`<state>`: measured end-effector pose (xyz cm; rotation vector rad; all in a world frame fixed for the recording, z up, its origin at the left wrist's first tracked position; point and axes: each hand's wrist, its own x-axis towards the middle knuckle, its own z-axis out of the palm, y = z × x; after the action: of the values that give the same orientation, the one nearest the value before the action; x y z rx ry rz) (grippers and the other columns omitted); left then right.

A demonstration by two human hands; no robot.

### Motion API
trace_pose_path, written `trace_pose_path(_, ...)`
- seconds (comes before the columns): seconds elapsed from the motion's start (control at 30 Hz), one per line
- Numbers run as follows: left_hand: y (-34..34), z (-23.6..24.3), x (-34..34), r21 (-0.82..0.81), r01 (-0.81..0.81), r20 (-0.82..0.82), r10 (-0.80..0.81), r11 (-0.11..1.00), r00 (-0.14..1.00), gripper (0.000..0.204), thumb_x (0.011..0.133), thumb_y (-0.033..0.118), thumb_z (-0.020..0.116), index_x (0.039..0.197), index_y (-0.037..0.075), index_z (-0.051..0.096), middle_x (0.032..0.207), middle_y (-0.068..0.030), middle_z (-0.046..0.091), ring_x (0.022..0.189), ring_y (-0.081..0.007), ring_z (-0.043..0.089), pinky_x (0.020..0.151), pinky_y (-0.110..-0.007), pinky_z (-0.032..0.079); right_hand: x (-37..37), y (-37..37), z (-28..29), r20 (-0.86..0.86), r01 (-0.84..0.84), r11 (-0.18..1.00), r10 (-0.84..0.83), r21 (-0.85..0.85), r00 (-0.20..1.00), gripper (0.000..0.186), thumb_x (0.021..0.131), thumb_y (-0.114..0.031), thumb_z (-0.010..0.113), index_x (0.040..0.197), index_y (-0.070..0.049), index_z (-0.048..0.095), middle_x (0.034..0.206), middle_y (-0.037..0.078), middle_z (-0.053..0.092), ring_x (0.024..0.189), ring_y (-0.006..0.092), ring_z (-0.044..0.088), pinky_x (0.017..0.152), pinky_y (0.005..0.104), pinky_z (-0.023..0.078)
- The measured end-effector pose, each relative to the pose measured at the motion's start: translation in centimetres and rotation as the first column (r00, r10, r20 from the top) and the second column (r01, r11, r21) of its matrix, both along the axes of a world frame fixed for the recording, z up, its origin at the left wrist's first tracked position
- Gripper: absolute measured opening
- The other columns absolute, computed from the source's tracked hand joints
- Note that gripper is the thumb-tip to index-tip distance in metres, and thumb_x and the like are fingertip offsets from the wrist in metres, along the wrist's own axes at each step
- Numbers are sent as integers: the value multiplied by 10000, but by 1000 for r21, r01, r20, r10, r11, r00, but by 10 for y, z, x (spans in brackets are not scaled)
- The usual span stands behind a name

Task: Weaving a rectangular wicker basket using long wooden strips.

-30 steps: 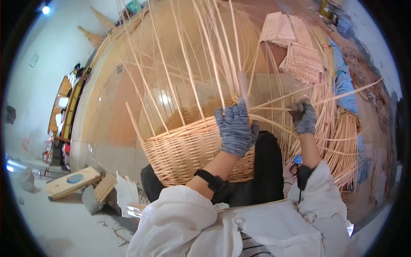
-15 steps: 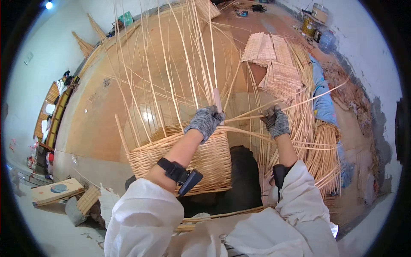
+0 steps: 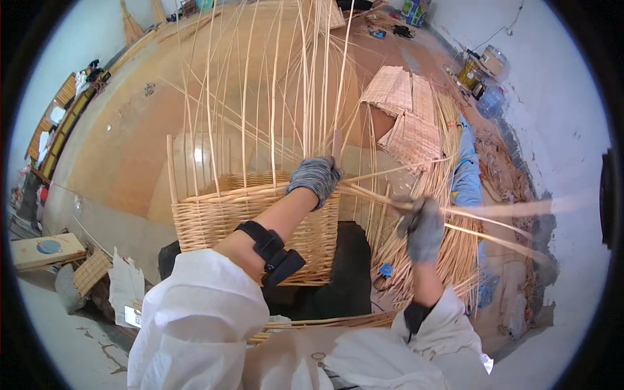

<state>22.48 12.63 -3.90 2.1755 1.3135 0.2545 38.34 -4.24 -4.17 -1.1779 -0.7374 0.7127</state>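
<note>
1. Head view: a pale woven basket (image 3: 312,235) is sitting against the dark trousers (image 3: 353,260), its tall stakes (image 3: 244,130) rising from the rim.
2. Gloved and curling over the basket's right-hand corner, the left hand (image 3: 314,182) is gripping there, fingers pressed together, just beside a thick corner post (image 3: 337,144).
3. Blurred, the right hand (image 3: 422,231) is closing round long canes (image 3: 372,195) that are running from that corner and out past the fist; I cannot tell each finger's position.
4. Loose canes (image 3: 458,266) are lying beyond the right hand, near woven panels (image 3: 416,140).
</note>
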Motion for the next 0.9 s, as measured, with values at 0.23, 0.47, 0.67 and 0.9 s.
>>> trace_pose_path(0.23,-19,26,-5,37,-62,-30,63,997,998,283,831,269,485,984,43,560,833,-180,609,813,-317,589,761,-446,426,-51,-28,65,432,-298,858,477,-419,765,290,839,-267,539,1007,-32,519,789,106,558,560,126,543,467,234,459)
trace_pose_path(0.47,-107,29,26,542,129,389,-384,830,837,328,761,304,542,952,40,568,972,-179,543,945,-297,520,871,-448,345,-13,55,122,865,-205,933,352,-295,358,321,770,-62,549,1091,-58,525,956,134,580,891,252,573,776,338,461)
trace_pose_path(0.67,-81,13,43,556,219,353,-466,802,812,245,738,300,568,805,65,564,713,-110,561,711,-260,565,729,-380,421,-25,193,45,260,-377,509,798,-773,544,387,756,-216,655,1019,49,551,856,126,613,732,189,612,631,287,527)
trace_pose_path(0.9,-84,12,68,491,67,446,-317,869,837,241,773,306,540,700,78,512,552,-95,532,518,-264,561,492,-378,448,-20,191,48,30,-370,201,908,-907,418,355,787,-311,612,893,28,627,780,119,642,641,184,623,567,270,529)
